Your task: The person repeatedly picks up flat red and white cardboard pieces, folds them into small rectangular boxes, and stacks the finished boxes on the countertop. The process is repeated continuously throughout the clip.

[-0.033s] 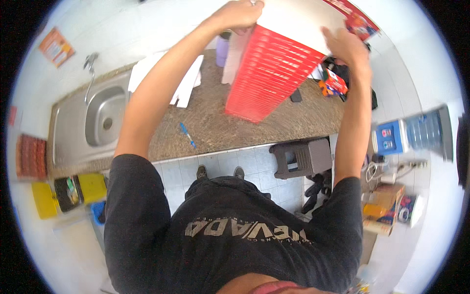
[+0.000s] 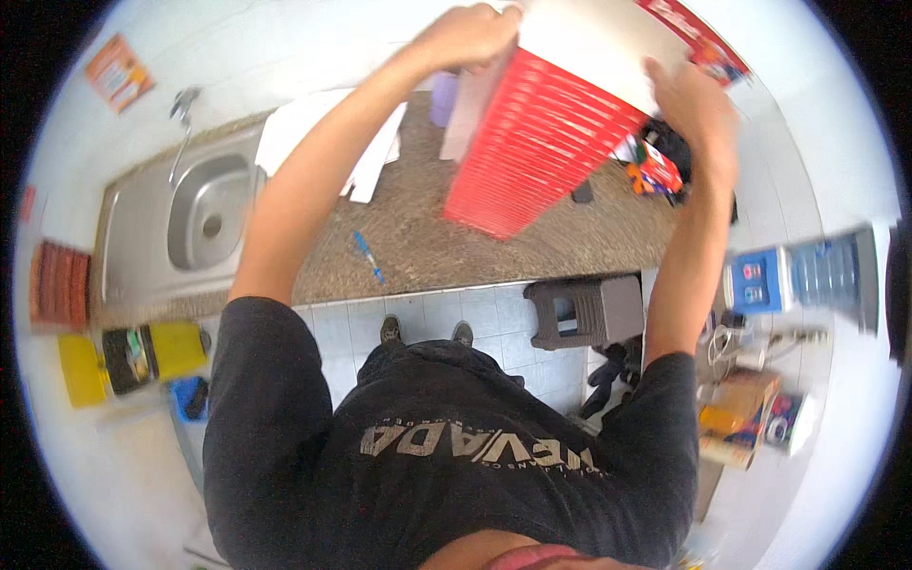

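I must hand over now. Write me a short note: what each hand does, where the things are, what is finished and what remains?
Left hand: grips the upper left edge of the red slatted crate, raised and tilted above the counter.
Right hand: holds the crate's right side.
A white board lies against the crate's top.
On the counter: a blue pen, white papers; sink at left.
Done: crate lifted. Left: not yet set down.

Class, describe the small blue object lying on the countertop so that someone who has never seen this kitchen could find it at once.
Start at the steel sink set into the speckled brown countertop. Move along the counter away from the sink, toward its front edge, below the red slatted basket that both hands hold up. There lies the blue pen, slanted; it is the only thin blue stick alone on bare counter, apart from the white papers.
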The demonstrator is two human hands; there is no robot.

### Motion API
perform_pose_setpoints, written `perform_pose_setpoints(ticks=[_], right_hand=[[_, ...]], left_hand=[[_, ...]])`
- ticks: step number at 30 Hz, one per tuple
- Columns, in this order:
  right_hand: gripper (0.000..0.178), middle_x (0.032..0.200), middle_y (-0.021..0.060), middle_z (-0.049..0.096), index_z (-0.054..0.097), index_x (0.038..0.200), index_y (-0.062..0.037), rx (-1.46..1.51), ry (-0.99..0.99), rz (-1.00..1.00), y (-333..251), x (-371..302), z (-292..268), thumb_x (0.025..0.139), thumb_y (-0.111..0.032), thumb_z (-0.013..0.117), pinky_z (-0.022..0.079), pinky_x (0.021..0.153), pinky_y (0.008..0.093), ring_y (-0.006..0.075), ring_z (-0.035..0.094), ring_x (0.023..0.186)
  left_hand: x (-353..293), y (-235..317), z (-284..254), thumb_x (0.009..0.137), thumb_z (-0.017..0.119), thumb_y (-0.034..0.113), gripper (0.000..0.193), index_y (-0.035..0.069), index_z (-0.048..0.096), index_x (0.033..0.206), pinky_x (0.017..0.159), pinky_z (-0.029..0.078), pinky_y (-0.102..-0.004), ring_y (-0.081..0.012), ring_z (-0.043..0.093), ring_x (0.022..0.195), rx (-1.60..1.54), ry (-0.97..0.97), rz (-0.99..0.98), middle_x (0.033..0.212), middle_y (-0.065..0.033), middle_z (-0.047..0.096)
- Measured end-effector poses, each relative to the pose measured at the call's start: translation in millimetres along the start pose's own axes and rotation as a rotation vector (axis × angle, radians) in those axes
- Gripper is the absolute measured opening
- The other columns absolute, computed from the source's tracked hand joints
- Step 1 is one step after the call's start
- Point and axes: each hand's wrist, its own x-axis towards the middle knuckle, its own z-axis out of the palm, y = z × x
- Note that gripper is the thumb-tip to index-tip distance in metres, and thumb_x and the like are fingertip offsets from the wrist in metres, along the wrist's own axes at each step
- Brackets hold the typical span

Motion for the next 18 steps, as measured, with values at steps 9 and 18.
perform_pose_setpoints(ticks=[9,18], right_hand=[[0.037,0.083,0.0186,0.074,0.072,0.101,-0.0005,1.002,-0.448,-0.653,-291.5,-70.0,31.2,0.09,-0.036,0.071,0.057,0.076,0.0451,0.0364,0.073,0.077],[0.062,0.105,0.0199,0.074,0.074,0.102,0.0007,0.63,-0.821,-0.956,-499.4,-70.9,280.0,0.076,-0.056,0.081,0.054,0.088,0.0403,0.0311,0.07,0.097]], left_hand=[[-273.1,-222.1,84.7,0.107,0.038,0.058,0.066,-0.001,0.064,0.122,0.067,0.059,-0.0326,-0.0195,0.071,0.087,-0.692,-0.151,-0.633,0.101,-0.0122,0.074],[-490.9,-253.3,150.0,0.106,0.044,0.048,0.051,0.003,0.062,0.12,0.076,0.055,-0.0342,-0.0161,0.067,0.09,-1.011,0.117,-1.145,0.105,-0.0084,0.072]])
